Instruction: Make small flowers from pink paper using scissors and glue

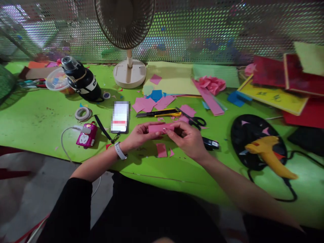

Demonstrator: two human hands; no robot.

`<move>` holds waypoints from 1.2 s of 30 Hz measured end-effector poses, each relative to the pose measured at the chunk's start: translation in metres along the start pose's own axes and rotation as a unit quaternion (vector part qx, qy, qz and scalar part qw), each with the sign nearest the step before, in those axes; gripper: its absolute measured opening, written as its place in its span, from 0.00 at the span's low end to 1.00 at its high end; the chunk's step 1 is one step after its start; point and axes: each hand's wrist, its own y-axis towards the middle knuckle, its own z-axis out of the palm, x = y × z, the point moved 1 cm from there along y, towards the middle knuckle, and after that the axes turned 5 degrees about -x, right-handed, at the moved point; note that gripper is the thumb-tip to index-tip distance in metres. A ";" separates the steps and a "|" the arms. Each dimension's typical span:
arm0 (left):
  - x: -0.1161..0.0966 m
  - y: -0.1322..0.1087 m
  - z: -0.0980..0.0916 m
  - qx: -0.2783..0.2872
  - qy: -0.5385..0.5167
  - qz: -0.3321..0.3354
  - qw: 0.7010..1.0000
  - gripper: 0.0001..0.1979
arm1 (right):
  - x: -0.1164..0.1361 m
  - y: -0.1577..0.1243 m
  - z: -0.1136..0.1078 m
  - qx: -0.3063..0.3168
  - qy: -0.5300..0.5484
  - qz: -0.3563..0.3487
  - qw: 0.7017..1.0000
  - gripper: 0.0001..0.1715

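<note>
- Pink paper strip (160, 128): held above the near edge of the green table (37, 116), one end in each hand, apparently to keep it taut and level.
- Left hand (140, 135): thumb and fingers pinched together on the strip's left end.
- Right hand (187, 137): thumb and index finger clamped on the right end, presumably for fine control.
- Utility knife (159, 113) and scissors (191, 118): lie just beyond the hands, probably for quick reach.
- Hot glue gun (268, 153): rests on a round black mat (238, 135), likely to protect the tabletop.
- Obscured: the strip's ends are covered by fingers; the right hand partly hides a black object (211, 143), type uncertain; the phone (119, 116) screen is pixelated; the fan (129, 75) is cut off above.
</note>
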 end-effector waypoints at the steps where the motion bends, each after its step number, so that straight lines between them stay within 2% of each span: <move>1: 0.000 0.000 0.000 0.001 -0.001 0.001 1.000 0.27 | 0.001 0.000 0.000 0.000 0.000 -0.003 1.000 0.07; 13: 0.002 0.001 0.000 0.014 -0.010 0.003 1.000 0.27 | 0.003 0.001 0.000 0.001 -0.011 -0.016 1.000 0.05; 32: 0.001 0.001 0.000 0.019 -0.005 0.008 1.000 0.28 | 0.004 0.002 -0.001 0.014 -0.021 -0.007 1.000 0.07; 36: 0.002 0.003 -0.001 -0.002 -0.020 -0.009 1.000 0.30 | 0.003 0.002 -0.002 -0.025 -0.002 0.006 1.000 0.12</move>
